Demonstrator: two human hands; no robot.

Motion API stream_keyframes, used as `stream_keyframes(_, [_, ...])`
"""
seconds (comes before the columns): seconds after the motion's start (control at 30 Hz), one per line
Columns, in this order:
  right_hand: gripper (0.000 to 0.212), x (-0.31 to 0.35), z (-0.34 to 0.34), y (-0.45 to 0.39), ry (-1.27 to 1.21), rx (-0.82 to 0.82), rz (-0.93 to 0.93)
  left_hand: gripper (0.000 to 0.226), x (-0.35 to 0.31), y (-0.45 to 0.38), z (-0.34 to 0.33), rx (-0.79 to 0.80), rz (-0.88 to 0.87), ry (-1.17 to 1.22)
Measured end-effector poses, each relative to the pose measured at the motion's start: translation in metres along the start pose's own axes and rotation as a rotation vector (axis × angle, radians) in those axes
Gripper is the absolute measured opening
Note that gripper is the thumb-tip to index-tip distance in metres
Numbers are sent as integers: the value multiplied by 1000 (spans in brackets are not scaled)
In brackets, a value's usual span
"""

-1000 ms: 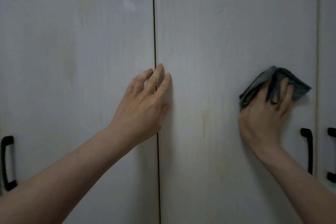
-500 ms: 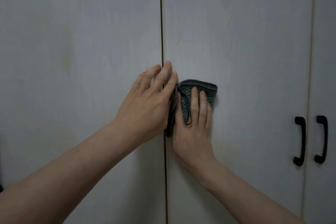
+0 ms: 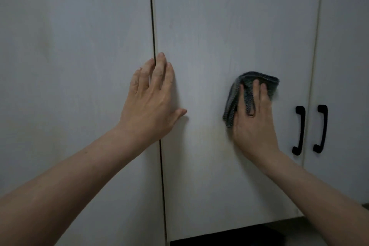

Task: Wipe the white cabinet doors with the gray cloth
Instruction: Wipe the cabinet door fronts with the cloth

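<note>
The white cabinet fills the view: a left door (image 3: 75,66), a middle door (image 3: 229,26) and a narrow right door (image 3: 343,46). My right hand (image 3: 253,124) presses the folded gray cloth (image 3: 233,102) flat against the middle door, fingers spread over it, a little left of that door's black handle (image 3: 299,130). My left hand (image 3: 151,104) lies open and flat across the dark gap (image 3: 152,16) between the left and middle doors, with nothing in it.
A second black handle (image 3: 321,129) sits on the right door next to the first. The middle door's bottom edge (image 3: 229,232) shows a dark opening below it. A faint yellowish stain marks the middle door near my right wrist.
My right hand has slid the cloth rightward from beside my left hand toward the handles. My left hand stays on the door gap. The view has shifted down and right.
</note>
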State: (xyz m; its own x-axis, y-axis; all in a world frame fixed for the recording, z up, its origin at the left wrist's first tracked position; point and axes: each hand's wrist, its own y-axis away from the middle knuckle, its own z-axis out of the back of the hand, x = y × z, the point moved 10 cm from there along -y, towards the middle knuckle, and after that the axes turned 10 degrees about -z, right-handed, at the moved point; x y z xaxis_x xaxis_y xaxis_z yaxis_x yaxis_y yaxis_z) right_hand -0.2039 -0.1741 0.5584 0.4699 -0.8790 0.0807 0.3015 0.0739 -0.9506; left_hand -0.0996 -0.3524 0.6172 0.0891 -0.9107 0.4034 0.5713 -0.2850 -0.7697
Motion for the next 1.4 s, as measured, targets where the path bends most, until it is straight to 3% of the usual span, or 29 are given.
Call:
stream_keyframes(0.2, [75,-104,7,-1,-4,83,-211,113,-14,-4,-2,39,50,-18])
stream_keyframes(0.47, [69,-85,2,7,-143,14,-401,104,-28,14,-9,86,47,-61])
stream_keyframes(0.8, [68,64,-19,67,-216,103,-111,96,-42,26,-19,156,55,-82])
stream_keyframes(0.9, [62,94,-26,86,-247,122,-33,82,-46,29,-18,141,57,-82])
stream_keyframes(1.07, [64,90,-28,95,-180,124,65,79,-51,39,-22,137,37,-82])
stream_keyframes(1.17, [59,70,-29,98,-125,125,98,93,-52,42,-26,165,26,-86])
stream_keyframes(1.4, [62,-32,-28,97,-70,176,-118,117,-53,47,-32,183,-20,-140])
